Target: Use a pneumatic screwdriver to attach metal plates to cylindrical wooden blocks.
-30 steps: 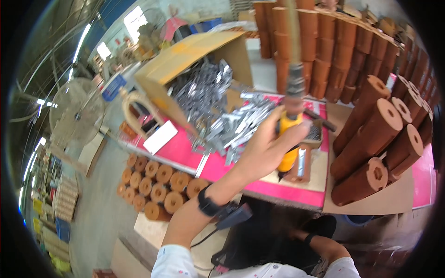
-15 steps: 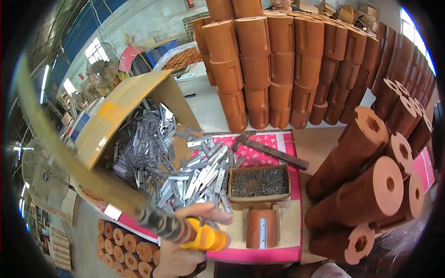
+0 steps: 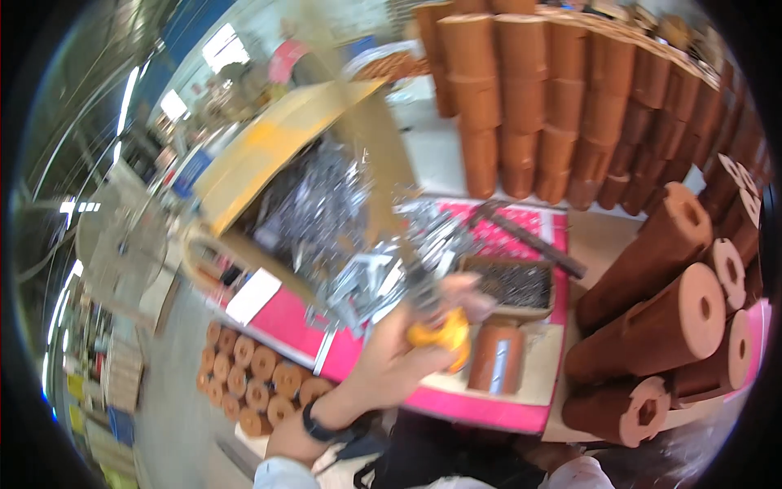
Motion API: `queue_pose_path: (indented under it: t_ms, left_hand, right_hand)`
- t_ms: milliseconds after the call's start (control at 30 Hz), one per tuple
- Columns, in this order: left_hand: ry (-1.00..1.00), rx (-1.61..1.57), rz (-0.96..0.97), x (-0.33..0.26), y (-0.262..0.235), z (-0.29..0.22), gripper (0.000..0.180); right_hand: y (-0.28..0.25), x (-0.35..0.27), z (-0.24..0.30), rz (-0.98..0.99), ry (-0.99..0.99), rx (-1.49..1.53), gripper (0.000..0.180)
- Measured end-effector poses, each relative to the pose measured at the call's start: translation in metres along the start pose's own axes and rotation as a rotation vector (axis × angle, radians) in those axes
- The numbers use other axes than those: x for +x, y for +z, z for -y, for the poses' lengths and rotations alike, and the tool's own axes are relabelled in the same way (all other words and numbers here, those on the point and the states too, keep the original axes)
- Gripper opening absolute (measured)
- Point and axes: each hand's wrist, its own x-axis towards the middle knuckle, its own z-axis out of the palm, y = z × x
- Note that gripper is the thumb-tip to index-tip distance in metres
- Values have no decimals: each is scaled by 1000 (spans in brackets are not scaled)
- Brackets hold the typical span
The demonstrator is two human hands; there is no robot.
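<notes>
Yellow tool [image 3: 456, 336] sits in left fingers [image 3: 464, 295]; bare board [image 3: 539, 371] flanks brown cylinder [image 3: 485, 352]

A pale wall [image 3: 350, 18] runs across the back of a large workshop, with a blue strip [image 3: 191, 45] above it on the left. Two bright windows [image 3: 223, 49] stand out there, one larger than the other. Long tube lights [image 3: 128, 98] shine beneath a dim roof [image 3: 85, 69], where thin cables hang. On the left, a big round fan [image 3: 122, 224] faces the room, blurred. Grey floor [image 3: 167, 367] stretches beside slatted wood [image 3: 124, 367] and a blue bin [image 3: 122, 426]. A pink-covered table [image 3: 481, 411] fills the middle.
</notes>
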Motion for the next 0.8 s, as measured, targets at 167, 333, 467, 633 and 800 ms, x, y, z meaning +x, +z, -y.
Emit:
queue_pose_path:
  t_ms: [167,333,467,633,800]
  left_hand:
    - [103,-76,93,-4,11,-2,45]
    - [207,-56,113,-1,17,4,41]
    - [276,17,78,-6,12,7,42]
    - [286,44,24,-4,15,13,48]
    - [344,55,-21,-1,16,26,49]
  right_hand:
    - [53,-21,55,195,-12,-35,32]
    - [81,-47,128,168,-41,-75,33]
    - [95,-84,277,122,-36,-736,32]
    - [120,-130,375,125,-196,-672,25]
    - [110,-135,445,-490,-385,-488,25]
